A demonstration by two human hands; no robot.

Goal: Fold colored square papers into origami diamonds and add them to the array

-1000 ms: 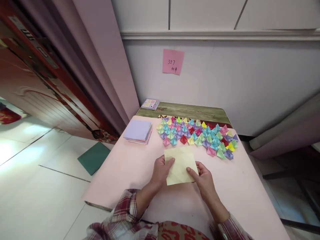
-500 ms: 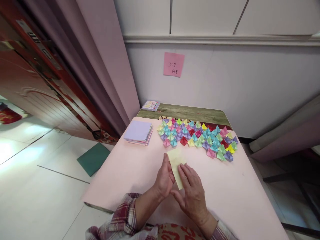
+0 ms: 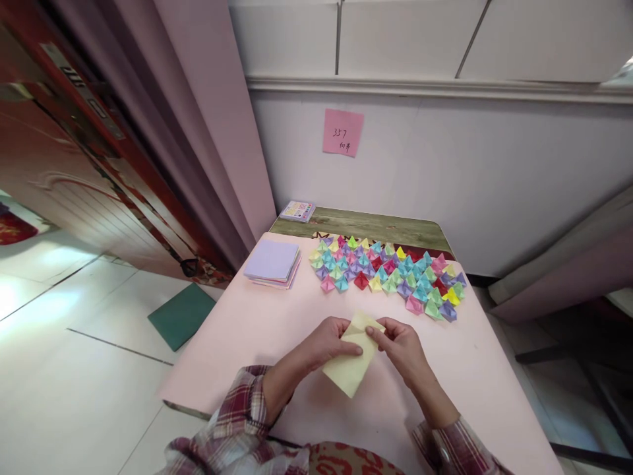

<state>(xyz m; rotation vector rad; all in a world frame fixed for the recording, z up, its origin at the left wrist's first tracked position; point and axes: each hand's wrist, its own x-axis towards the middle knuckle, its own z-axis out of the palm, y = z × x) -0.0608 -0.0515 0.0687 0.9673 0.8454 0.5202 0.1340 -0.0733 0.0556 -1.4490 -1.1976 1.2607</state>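
A pale yellow sheet of origami paper [image 3: 349, 375] is held up above the table between both hands. My left hand [image 3: 332, 344] grips its left side, thumb lying across the front and fingers behind. At the upper right corner my right hand [image 3: 398, 340] pinches the paper between thumb and fingers. A crease crosses the sheet near its top. Beyond the hands lie many small folded paper pieces [image 3: 390, 277] in several colours, set close together in rows. To the left sits a stack of square paper [image 3: 271, 260] with a lilac sheet on top.
The table [image 3: 222, 356] has a pale pink cover; its green wood-look back edge touches the wall. A small printed pack [image 3: 298, 210] rests at the back left corner. A pink note [image 3: 343, 132] is stuck on the wall. A green square [image 3: 182, 316] lies on the floor at left.
The yellow paper has turned and shows a wider face. My right hand went from lying flat on it to pinching its upper right corner; my left thumb now presses its front.
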